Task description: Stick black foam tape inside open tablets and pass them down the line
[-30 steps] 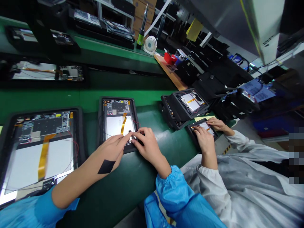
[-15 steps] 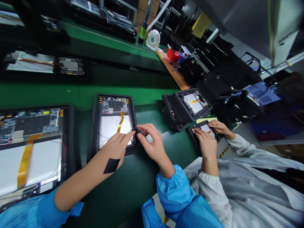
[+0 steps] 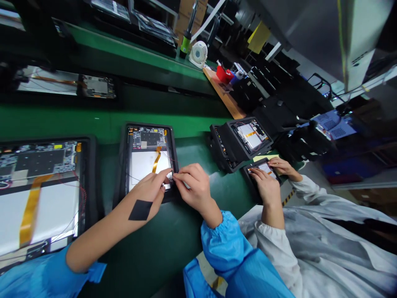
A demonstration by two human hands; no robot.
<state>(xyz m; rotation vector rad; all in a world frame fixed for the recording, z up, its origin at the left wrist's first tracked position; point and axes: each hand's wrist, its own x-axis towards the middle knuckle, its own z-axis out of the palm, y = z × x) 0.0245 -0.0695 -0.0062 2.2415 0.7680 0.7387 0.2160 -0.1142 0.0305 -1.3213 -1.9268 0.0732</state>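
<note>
An opened tablet [image 3: 142,161] lies in a black frame, its circuit board, silver battery and orange ribbon cable [image 3: 156,159] bare. My left hand [image 3: 151,186] rests over its lower right part, thumb and fingers closed near the inner edge. A black square patch [image 3: 140,210] sits on the back of that wrist. My right hand [image 3: 194,184] pinches with thumb and forefinger at the frame's right edge, close to the left fingertips. What either hand grips is too small to make out. A thin red wire runs along the tablet's right side.
Another opened tablet [image 3: 46,165] lies at the left, and one more [image 3: 66,85] on the shelf behind. Stacked tablets [image 3: 243,140] stand to the right. Beyond them, a co-worker's hands [image 3: 268,186] work on a smaller-looking device. A white fan [image 3: 198,54] stands at the back.
My right hand's fingers have closed into a pinch and moved slightly left to the frame's edge. My left fingers have drawn back a little and curled.
</note>
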